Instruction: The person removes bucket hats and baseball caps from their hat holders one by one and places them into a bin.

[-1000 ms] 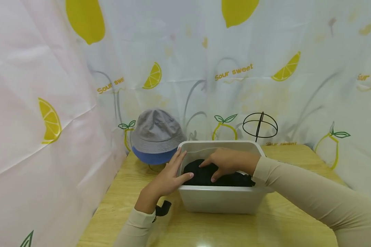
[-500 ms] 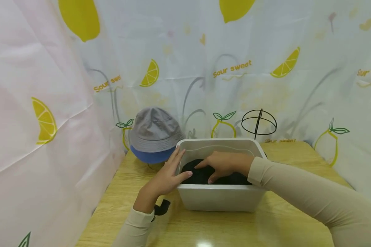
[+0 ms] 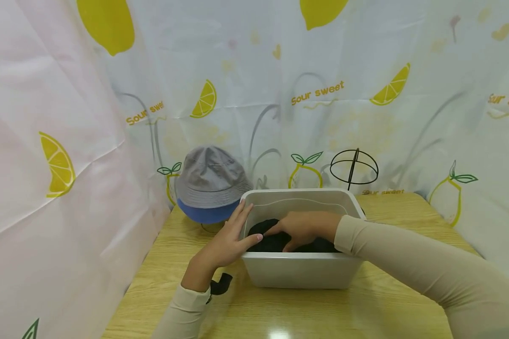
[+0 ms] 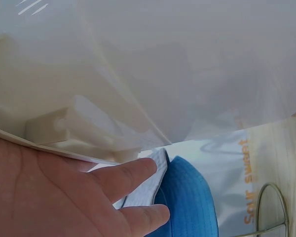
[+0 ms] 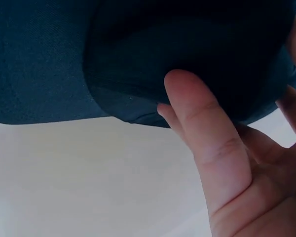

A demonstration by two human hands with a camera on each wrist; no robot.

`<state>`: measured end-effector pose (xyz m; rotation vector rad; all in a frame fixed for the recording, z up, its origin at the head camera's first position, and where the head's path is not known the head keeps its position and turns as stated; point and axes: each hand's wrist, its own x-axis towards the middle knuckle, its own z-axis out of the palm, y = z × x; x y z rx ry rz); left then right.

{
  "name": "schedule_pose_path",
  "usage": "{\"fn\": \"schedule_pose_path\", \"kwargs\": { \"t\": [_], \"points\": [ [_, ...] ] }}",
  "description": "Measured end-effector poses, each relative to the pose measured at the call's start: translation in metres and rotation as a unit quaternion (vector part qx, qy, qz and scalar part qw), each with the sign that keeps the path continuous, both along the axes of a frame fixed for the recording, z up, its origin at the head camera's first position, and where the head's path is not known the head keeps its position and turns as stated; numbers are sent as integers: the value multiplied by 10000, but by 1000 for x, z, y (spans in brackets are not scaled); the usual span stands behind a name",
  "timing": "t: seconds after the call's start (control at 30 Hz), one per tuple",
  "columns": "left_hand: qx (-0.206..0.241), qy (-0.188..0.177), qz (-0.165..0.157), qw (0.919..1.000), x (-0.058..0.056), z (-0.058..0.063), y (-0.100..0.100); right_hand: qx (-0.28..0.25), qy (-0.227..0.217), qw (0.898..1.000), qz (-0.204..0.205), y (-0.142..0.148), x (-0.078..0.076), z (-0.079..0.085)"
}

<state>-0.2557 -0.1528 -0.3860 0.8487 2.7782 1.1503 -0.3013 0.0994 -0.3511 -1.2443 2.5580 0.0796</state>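
Observation:
A black cap [image 3: 273, 241] lies low inside a white plastic bin [image 3: 299, 272]; the right wrist view shows its dark cloth [image 5: 44, 64] close up, with a brim-like flap to the left. My right hand [image 3: 299, 228] reaches into the bin and grips the cap at its edge, thumb on the near side and fingers behind, partly hidden. My left hand [image 3: 226, 242] rests along the bin's left rim, fingers extended and thumb pointing over the front corner. In the left wrist view, its fingertips reach past the rim, near a blue hat [image 4: 190, 197].
Left of the bin, a grey bucket hat [image 3: 212, 172] sits over the blue brim [image 3: 203, 215] on a wire stand. A bare black wire hat stand [image 3: 354, 167] rises behind the bin's right side. The wooden table [image 3: 178, 278] is bordered by lemon-print curtains [image 3: 254, 70].
My right hand has moved slightly left and deeper into the bin, and the cap sits lower there. The left hand keeps its place at the rim. The head view has shifted a little.

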Motion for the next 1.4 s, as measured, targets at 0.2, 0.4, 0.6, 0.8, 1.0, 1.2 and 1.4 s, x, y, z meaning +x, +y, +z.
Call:
{"fn": "schedule_pose_path", "kwargs": {
  "t": [0.2, 0.4, 0.6, 0.8, 1.0, 1.2, 1.4],
  "points": [
    [28, 37, -4, 10000, -1, -1, 0, 160, -86, 9998, 37, -3, 0, -3],
    [-42, 52, -32, 10000, -2, -1, 1, 360, -41, 9993, 94, -6, -3, -8],
    [-98, 64, -58, 9999, -2, 3, 2, 375, -80, 9992, 81, -9, -3, -7],
    [-98, 57, -38, 9999, -2, 4, 1, 341, -132, 9993, 76, -7, -5, -5],
    [-27, 42, -21, 10000, -1, 2, 1, 75, -265, 9995, 158, 4, -7, 9],
    [-17, 0, 31, 10000, -1, 0, 0, 15, -354, 9994, 20, 12, -5, 25],
    [-35, -26, 60, 10000, -1, -2, 1, -385, -283, 9987, -149, 31, 4, 40]
  ]
}}
